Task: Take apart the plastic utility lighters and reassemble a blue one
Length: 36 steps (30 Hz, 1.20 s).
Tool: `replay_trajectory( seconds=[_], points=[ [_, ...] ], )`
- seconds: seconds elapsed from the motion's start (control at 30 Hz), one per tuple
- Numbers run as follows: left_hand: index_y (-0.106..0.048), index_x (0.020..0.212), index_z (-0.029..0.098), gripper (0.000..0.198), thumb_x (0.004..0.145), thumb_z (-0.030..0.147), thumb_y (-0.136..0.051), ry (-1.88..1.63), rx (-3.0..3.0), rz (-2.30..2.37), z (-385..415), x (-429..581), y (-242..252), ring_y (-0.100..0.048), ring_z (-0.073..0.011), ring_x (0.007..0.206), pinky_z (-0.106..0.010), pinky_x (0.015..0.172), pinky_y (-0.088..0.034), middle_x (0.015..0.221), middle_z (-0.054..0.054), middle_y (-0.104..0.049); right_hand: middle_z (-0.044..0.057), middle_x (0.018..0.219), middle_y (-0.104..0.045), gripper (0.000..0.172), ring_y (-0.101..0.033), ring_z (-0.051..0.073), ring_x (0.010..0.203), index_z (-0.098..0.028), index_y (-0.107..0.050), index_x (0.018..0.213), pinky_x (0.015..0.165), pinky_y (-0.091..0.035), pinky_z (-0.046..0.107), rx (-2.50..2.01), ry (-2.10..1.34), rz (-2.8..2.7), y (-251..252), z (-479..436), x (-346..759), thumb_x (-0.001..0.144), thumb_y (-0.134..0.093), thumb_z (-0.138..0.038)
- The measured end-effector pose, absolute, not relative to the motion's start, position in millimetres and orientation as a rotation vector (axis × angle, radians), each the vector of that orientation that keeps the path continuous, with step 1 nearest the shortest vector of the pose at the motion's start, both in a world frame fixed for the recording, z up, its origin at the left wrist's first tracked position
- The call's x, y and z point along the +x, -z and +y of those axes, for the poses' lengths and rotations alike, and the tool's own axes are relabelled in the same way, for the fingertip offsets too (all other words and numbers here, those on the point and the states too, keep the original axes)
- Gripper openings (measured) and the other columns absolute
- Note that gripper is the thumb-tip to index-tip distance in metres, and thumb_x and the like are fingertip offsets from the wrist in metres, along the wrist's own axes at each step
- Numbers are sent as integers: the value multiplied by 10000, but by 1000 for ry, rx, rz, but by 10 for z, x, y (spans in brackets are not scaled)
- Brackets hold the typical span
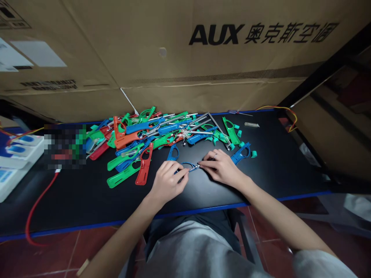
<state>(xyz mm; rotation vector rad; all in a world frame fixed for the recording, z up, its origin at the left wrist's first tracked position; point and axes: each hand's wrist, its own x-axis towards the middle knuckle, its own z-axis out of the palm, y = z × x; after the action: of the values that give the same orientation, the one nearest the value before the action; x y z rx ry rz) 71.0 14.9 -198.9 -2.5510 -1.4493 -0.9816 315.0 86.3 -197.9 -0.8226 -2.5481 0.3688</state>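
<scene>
My left hand (169, 180) is closed around a small tool with thin blue handles and a metal tip (195, 167), held low over the dark table. At that tip, my right hand (222, 166) pinches with thumb and fingers; whatever lies between them is too small to make out. Just behind the left fingers lies a blue plastic lighter casing (173, 153). Another blue casing (241, 153) is partly covered by the right hand. Left of my left hand rest a red casing (144, 165) and a green casing (123, 175).
A heap of coloured casings and metal tubes (199, 122) spreads along the back of the table (278, 154). Small green caps (254, 154) and a clear tube (252, 124) lie to the right. A cardboard box (174, 85) walls the back; a red cable (37, 210) hangs at left.
</scene>
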Motion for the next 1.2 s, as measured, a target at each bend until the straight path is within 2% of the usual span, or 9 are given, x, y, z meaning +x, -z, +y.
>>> replay_trajectory(
  seconds=[0.2, 0.37, 0.5, 0.6, 0.7, 0.83, 0.93, 1.07, 1.2],
  points=[
    [-738, 925, 204, 87, 897, 149, -676, 1002, -2575, -1474, 161, 708, 1999, -636, -165, 838, -335, 786, -496, 854, -24, -713, 69, 985, -668, 241, -531, 191, 873, -268, -787, 1104, 780, -369, 359, -832, -380, -2572, 1988, 891, 3170, 1042, -568, -347],
    [-731, 1004, 197, 123, 898, 148, -691, 1079, -2597, -1469, 150, 660, 1990, -672, -166, 864, -340, 818, -527, 918, -31, -739, 59, 980, -671, 239, -532, 187, 875, -287, -795, 1099, 774, -376, 350, -821, -403, -2559, 1988, 933, 3183, 1038, -580, -373],
    [-717, 1117, 213, 214, 903, 220, -722, 1090, -2712, -1455, 149, 484, 1903, -709, -174, 964, -332, 873, -566, 1096, -58, -749, 62, 967, -664, 246, -537, 181, 859, -285, -798, 1095, 780, -389, 346, -790, -412, -2561, 1986, 958, 3200, 1036, -583, -388],
    [-701, 1184, 222, 302, 891, 279, -746, 1062, -2769, -1489, 153, 340, 1842, -702, -212, 1099, -367, 955, -580, 1218, -89, -723, 70, 964, -660, 244, -546, 183, 857, -279, -800, 1098, 790, -400, 350, -777, -413, -2562, 1994, 966, 3208, 1027, -595, -391],
    [-725, 1111, 223, 247, 877, 290, -762, 1043, -2762, -1445, 152, 277, 1845, -685, -247, 1156, -417, 985, -571, 1196, -88, -735, 67, 954, -655, 239, -552, 177, 845, -276, -801, 1096, 797, -414, 350, -776, -408, -2541, 2013, 966, 3204, 1019, -608, -394],
    [-749, 990, 235, 94, 897, 235, -734, 1065, -2704, -1420, 141, 318, 1912, -710, -220, 1069, -402, 932, -568, 1091, -52, -768, 65, 937, -647, 227, -569, 171, 843, -268, -802, 1088, 810, -436, 345, -774, -417, -2526, 2028, 964, 3194, 1014, -616, -376],
    [-750, 991, 243, 94, 907, 220, -714, 1088, -2661, -1480, 131, 356, 1936, -709, -212, 1054, -405, 946, -559, 1050, -38, -774, 68, 939, -645, 224, -574, 173, 846, -270, -802, 1093, 812, -442, 345, -772, -415, -2530, 2024, 962, 3193, 1012, -619, -371],
    [-727, 1146, 237, 259, 899, 312, -720, 1014, -2597, -1644, 117, 341, 1927, -652, -270, 1190, -473, 1033, -533, 1192, -70, -735, 68, 941, -644, 231, -566, 173, 843, -268, -803, 1089, 809, -442, 346, -774, -424, -2531, 2012, 959, 3195, 1016, -612, -376],
    [-768, 1043, 233, 151, 935, 267, -668, 1003, -2574, -1717, 120, 293, 1946, -616, -269, 1230, -486, 1047, -534, 1231, -61, -716, 68, 946, -645, 233, -565, 176, 851, -263, -802, 1083, 813, -445, 347, -782, -427, -2535, 2010, 956, 3192, 1018, -607, -373]
  ],
)
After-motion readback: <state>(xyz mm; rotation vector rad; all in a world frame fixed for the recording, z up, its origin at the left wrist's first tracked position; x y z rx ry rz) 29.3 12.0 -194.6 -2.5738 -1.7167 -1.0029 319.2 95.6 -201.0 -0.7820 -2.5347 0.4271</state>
